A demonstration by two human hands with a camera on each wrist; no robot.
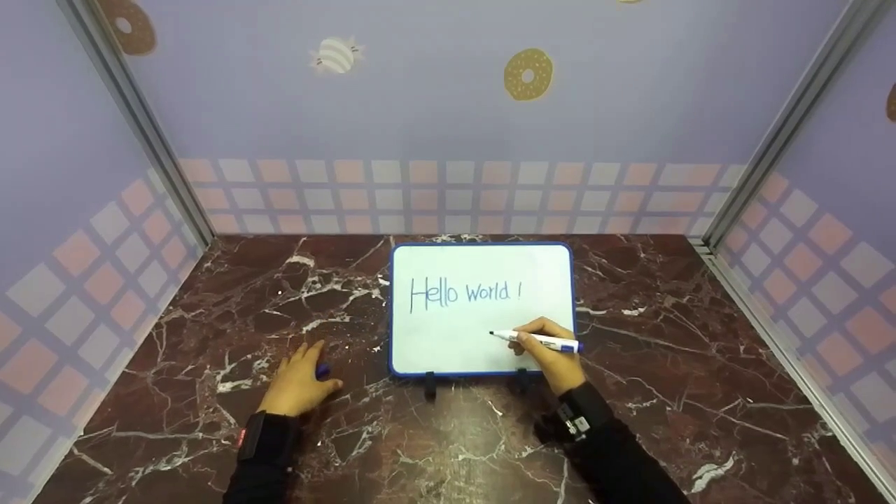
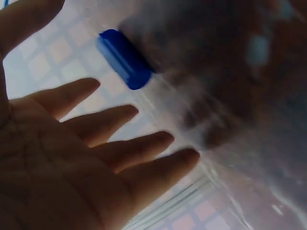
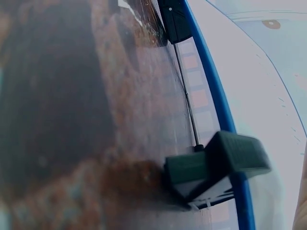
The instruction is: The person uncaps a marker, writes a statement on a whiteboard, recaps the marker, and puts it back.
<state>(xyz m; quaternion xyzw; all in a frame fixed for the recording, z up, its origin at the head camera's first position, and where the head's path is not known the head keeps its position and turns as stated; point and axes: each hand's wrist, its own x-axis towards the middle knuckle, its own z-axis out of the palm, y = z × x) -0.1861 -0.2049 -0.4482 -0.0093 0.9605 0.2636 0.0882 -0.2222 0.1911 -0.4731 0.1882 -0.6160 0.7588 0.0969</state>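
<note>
A small whiteboard (image 1: 448,343) with a blue frame bears "Hello World !" in blue handwriting. My right hand (image 1: 556,360) pinches a white marker (image 1: 542,341) with a blue end, its dark tip pointing left over the blank part below the words. Whether the tip touches the surface I cannot tell. At left, my left hand (image 1: 297,383) is on the tabletop with its fingers spread. A blue marker cap (image 2: 125,60) lies near the thumb and fingers, apart from the fingertips in the left wrist view. Only a sliver of my right hand (image 3: 301,201) shows in the right wrist view.
Black feet (image 1: 430,385) support the board's lower edge; one foot (image 3: 216,163) looms close in the right wrist view. The tabletop (image 1: 448,448) is dark red marble pattern. Purple panels (image 1: 448,126) with donut and check prints enclose the back and sides.
</note>
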